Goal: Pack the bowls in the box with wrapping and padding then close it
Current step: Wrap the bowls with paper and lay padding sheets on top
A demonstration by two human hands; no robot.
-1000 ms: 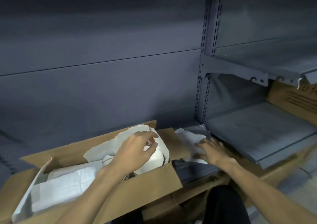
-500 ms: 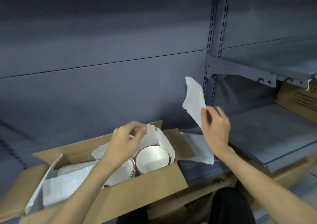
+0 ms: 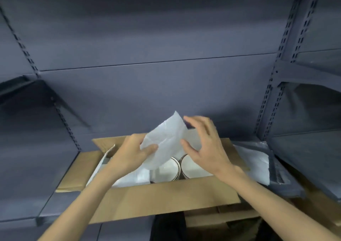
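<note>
An open cardboard box (image 3: pixel 166 198) sits on the grey shelf in front of me. Inside stand two white bowls with dark rims: a left bowl (image 3: pixel 168 168) and a right bowl (image 3: pixel 193 169), side by side. White foam padding (image 3: pixel 132 180) lies in the box's left part. A white wrapping sheet (image 3: pixel 164 139) is held above the bowls. My left hand (image 3: pixel 132 153) pinches its lower left edge with thumb on top. My right hand (image 3: pixel 206 146) holds its right edge, fingers spread and curved.
More white wrapping sheets (image 3: pixel 254 164) lie on a dark bag on the shelf to the box's right. The box's left flap (image 3: pixel 81 170) lies flat on the shelf. Slotted shelf uprights (image 3: pixel 276 78) rise on the right, and another upright (image 3: pixel 55 102) on the left.
My right hand carried the sheet from the right over to above the box. My left hand let go of the paper in the box and took the sheet's left edge. The view shifted left.
</note>
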